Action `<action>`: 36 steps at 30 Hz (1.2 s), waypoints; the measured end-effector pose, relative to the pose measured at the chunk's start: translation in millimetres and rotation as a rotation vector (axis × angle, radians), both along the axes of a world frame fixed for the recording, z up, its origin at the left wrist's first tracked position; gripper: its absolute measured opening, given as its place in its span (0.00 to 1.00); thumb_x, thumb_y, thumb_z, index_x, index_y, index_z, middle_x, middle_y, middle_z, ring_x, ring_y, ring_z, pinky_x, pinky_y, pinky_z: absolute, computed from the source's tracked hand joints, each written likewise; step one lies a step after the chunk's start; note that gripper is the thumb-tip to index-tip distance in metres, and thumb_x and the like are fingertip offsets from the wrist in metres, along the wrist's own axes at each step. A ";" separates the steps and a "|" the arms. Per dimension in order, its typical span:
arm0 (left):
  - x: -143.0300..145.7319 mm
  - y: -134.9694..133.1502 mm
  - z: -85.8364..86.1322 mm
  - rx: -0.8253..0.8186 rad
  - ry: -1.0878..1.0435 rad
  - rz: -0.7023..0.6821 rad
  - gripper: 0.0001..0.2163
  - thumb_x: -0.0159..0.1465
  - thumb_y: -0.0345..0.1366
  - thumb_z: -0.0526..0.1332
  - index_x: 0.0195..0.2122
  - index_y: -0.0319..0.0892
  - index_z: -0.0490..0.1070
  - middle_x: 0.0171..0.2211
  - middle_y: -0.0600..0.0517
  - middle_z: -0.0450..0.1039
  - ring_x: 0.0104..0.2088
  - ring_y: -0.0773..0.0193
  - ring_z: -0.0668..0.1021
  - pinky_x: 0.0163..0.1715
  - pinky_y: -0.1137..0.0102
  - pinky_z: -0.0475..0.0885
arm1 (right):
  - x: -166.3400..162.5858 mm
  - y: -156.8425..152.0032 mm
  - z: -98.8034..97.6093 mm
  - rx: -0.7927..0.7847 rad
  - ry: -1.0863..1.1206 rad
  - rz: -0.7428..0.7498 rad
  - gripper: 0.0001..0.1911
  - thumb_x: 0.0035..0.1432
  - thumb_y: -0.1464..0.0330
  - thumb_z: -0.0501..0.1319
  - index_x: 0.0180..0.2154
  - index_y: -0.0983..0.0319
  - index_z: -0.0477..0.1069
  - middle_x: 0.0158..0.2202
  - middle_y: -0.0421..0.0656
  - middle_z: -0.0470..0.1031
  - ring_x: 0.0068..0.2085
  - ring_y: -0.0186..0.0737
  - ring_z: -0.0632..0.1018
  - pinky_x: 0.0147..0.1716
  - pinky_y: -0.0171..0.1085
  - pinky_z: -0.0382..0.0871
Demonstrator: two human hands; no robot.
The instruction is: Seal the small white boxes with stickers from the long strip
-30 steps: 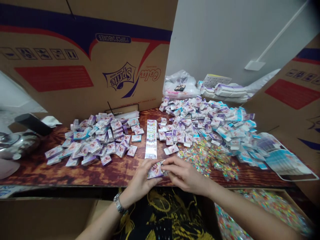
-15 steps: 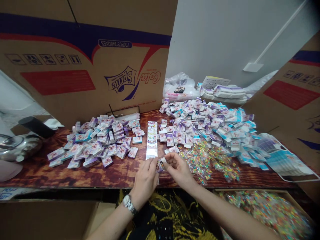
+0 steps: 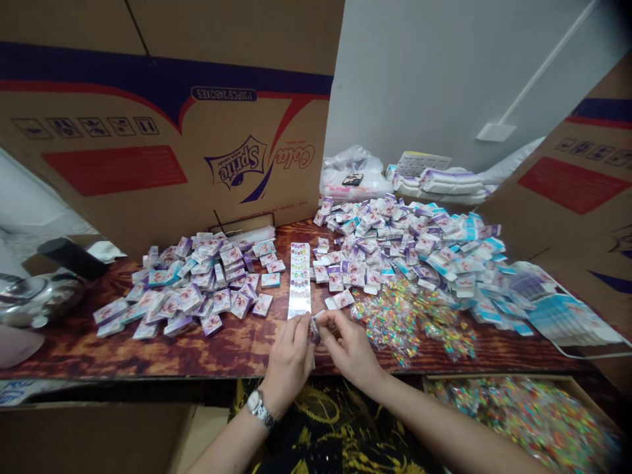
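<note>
Near the table's front edge, my left hand (image 3: 290,350) grips a small white-and-purple box (image 3: 313,330), largely covered by my fingers. My right hand (image 3: 348,347) is closed, its thumb and index finger pinching the box's upper right end. Just beyond my left fingers lies a strip of colourful stickers (image 3: 299,276). A flattened small box lies on the table (image 3: 340,300) past my right fingertips. To the right of that hand is a heap of small clear packets of colourful candy (image 3: 395,322).
At left lies a pile of closed small boxes (image 3: 190,296); a larger heap of small boxes (image 3: 415,243) fills the back right. Large cartons stand behind the table (image 3: 168,151) and at right (image 3: 582,197). A metal kettle (image 3: 44,299) stands far left. Below right, a carton holds more candy packets (image 3: 533,421).
My right thumb and index finger have shifted on the small box, and the box has turned in my grip. My left hand keeps hold of it. The view has tilted slightly.
</note>
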State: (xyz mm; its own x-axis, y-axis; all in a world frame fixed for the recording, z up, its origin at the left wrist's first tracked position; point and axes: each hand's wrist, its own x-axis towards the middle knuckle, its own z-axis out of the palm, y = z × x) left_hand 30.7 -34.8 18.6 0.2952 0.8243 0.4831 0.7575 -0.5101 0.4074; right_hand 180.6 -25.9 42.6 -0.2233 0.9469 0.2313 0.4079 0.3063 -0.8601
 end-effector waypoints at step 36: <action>1.9 -3.7 -1.2 0.066 -0.105 0.032 0.23 0.62 0.27 0.52 0.59 0.38 0.50 0.47 0.40 0.68 0.47 0.56 0.73 0.44 0.62 0.72 | -7.2 5.2 3.6 -0.173 0.246 -0.072 0.09 0.56 0.66 0.59 0.39 0.61 0.71 0.34 0.42 0.74 0.37 0.38 0.75 0.38 0.38 0.71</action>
State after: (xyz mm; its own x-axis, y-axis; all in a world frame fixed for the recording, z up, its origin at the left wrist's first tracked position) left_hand 32.6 -38.5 17.4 0.2147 0.7978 0.5634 0.7287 -0.5149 0.4515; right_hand 173.4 -20.8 46.2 -0.1119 0.9883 0.1036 0.1965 0.1242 -0.9726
